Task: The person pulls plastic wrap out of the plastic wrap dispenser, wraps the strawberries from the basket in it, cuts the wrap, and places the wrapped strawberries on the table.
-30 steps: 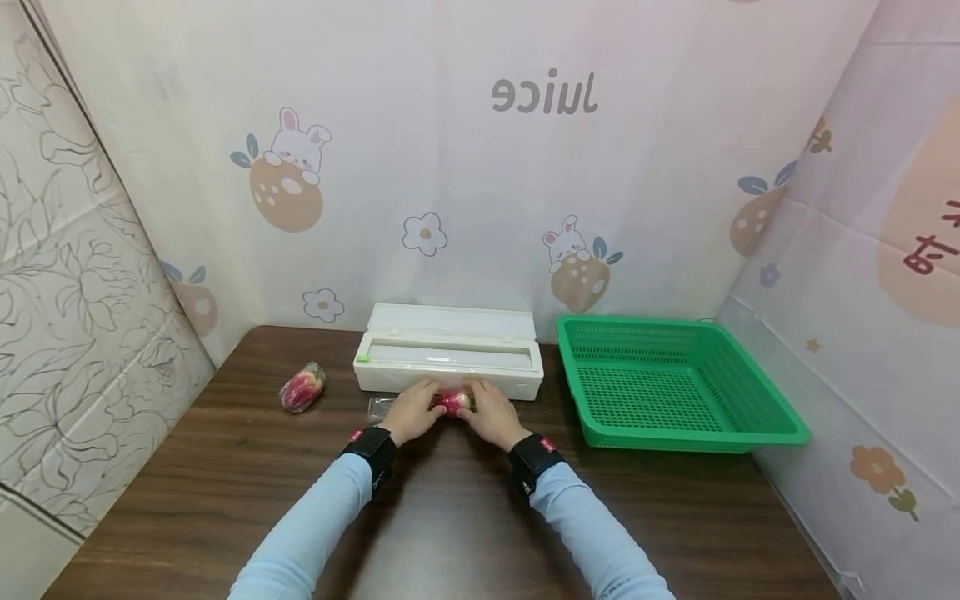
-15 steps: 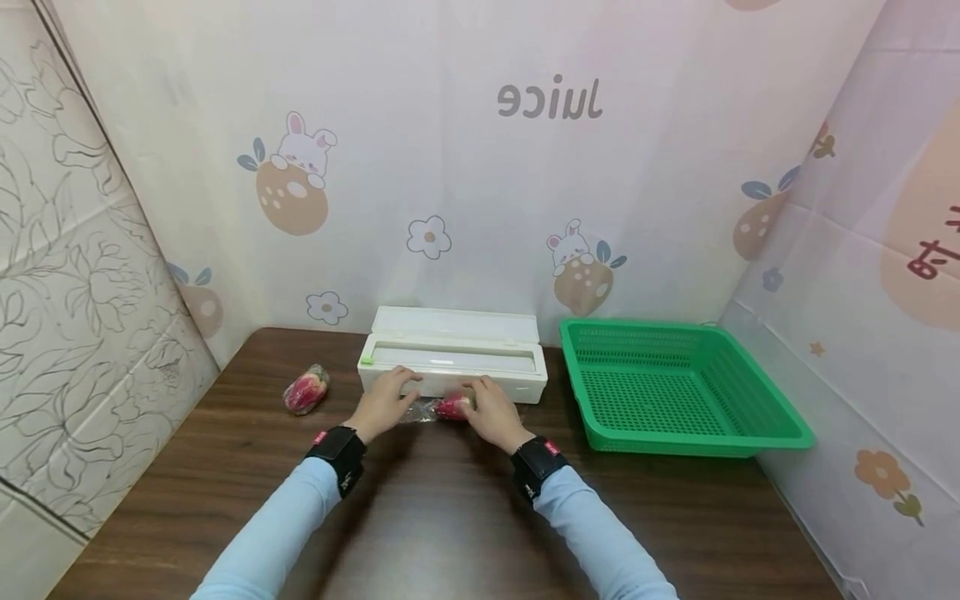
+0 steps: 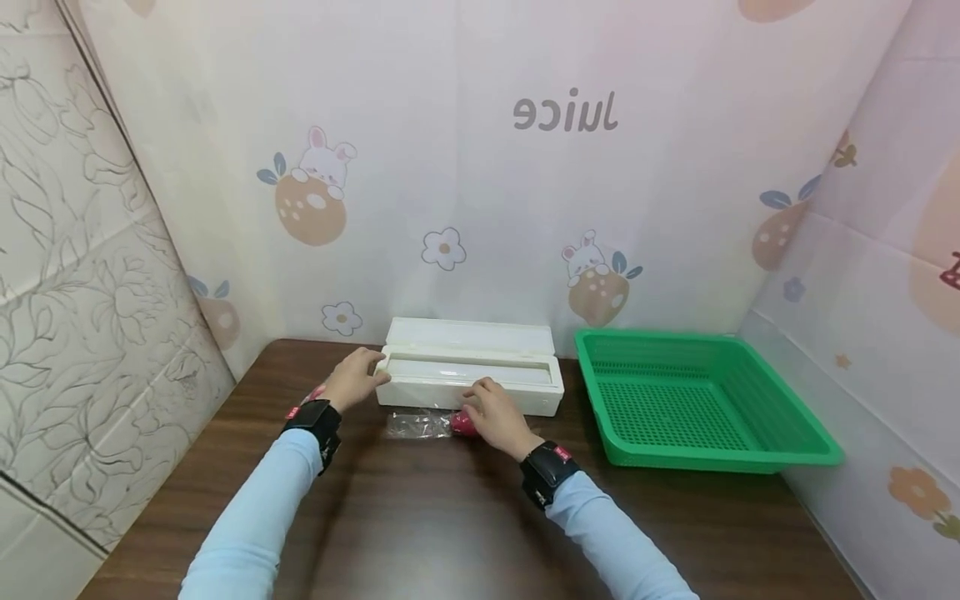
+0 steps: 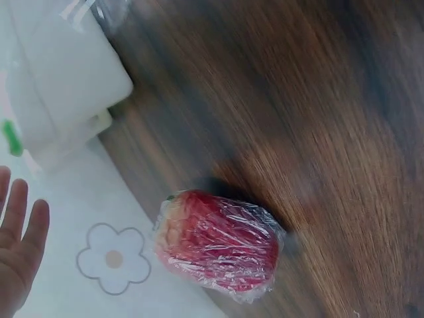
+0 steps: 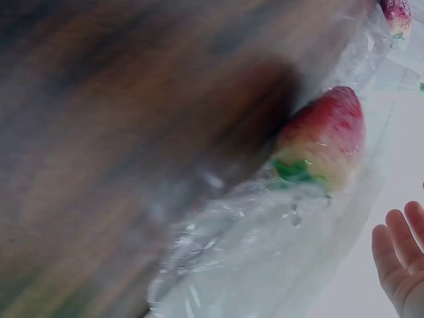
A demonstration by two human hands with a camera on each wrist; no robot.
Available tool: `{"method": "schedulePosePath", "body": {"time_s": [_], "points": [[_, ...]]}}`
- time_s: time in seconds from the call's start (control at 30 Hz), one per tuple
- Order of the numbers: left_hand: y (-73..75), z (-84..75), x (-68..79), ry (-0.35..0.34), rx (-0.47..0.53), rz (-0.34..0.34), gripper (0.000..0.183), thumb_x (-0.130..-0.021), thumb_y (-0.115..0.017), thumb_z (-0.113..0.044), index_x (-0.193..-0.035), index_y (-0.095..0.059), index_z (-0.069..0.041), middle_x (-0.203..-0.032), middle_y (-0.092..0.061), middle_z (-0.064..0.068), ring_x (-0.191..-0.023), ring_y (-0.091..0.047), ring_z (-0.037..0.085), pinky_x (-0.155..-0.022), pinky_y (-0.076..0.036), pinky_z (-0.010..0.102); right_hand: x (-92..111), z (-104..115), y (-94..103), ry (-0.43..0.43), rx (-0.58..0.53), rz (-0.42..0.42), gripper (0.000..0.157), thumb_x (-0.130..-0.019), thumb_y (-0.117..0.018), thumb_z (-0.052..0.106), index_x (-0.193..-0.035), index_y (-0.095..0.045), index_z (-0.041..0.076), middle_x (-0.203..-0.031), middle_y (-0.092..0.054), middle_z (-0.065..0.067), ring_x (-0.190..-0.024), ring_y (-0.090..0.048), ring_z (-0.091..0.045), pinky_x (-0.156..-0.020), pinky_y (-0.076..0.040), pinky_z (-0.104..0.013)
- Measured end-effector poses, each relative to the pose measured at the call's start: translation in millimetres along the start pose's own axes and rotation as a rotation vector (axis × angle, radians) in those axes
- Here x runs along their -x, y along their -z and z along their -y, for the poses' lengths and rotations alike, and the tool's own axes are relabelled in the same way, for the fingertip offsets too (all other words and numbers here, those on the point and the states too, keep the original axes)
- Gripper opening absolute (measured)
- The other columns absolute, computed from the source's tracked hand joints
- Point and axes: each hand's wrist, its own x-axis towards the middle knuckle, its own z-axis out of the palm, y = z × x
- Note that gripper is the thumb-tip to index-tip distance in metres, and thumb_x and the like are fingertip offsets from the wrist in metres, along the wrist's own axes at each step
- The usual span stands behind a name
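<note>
My left hand (image 3: 349,382), fingers spread, holds nothing and stands beside the left end of the white cling film dispenser (image 3: 465,393). Below its wrist, a strawberry (image 4: 218,245) wrapped in cling film lies on the table; in the head view that arm mostly hides it. My right hand (image 3: 497,415) hovers by a second strawberry (image 5: 324,139), red with a pale top and green leaves, lying on a loose sheet of cling film (image 5: 232,258) in front of the dispenser. In the right wrist view, the right fingers (image 5: 391,252) are relaxed and apart from this strawberry.
The dispenser's lid (image 3: 471,336) is raised at the back, against the printed wall cloth. To the right stands a green plastic basket (image 3: 705,457). Dark wooden table (image 3: 420,517) runs along the front, with a patterned wall at the left.
My left hand has left the second strawberry and moved left to the dispenser's end. The right hand stays by that strawberry. The head view has shifted slightly.
</note>
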Motion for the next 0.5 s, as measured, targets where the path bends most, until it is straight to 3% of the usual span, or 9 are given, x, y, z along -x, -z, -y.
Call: {"method": "schedulePosePath", "body": {"time_s": [0.13, 0.3, 0.5], "points": [[-9.9, 7.9, -6.5, 0.003, 0.013, 0.066, 0.041, -0.081, -0.069, -0.024, -0.114, -0.062, -0.001, -0.114, -0.055, 0.02, -0.101, -0.053, 0.032, -0.087, -0.043, 0.046, -6.4, 3.3, -1.3, 0.016, 0.004, 0.034, 0.02, -0.089, -0.059, 0.015, -0.106, -0.063, 0.005, -0.104, -0.056, -0.005, -0.102, -0.053, -0.02, -0.085, -0.046, -0.033], [-14.9, 10.4, -9.0, 0.001, 0.026, 0.052, 0.028, -0.08, -0.069, -0.021, -0.102, -0.068, -0.002, -0.103, -0.055, 0.017, -0.093, -0.052, 0.028, -0.083, -0.044, 0.043, -17.0, 9.9, -4.0, -0.004, -0.022, 0.105, 0.022, -0.089, -0.057, 0.016, -0.108, -0.062, 0.006, -0.108, -0.057, -0.004, -0.105, -0.053, -0.021, -0.089, -0.046, -0.035], [-16.3, 13.4, -10.3, 0.019, 0.076, 0.056, 0.022, -0.08, -0.07, -0.019, -0.095, -0.069, -0.003, -0.096, -0.053, 0.012, -0.085, -0.051, 0.023, -0.076, -0.043, 0.038, -31.0, 17.0, -12.3, 0.044, 0.019, 0.127, 0.021, -0.089, -0.056, 0.017, -0.107, -0.064, 0.008, -0.106, -0.06, -0.004, -0.103, -0.056, -0.02, -0.088, -0.046, -0.034]]}}
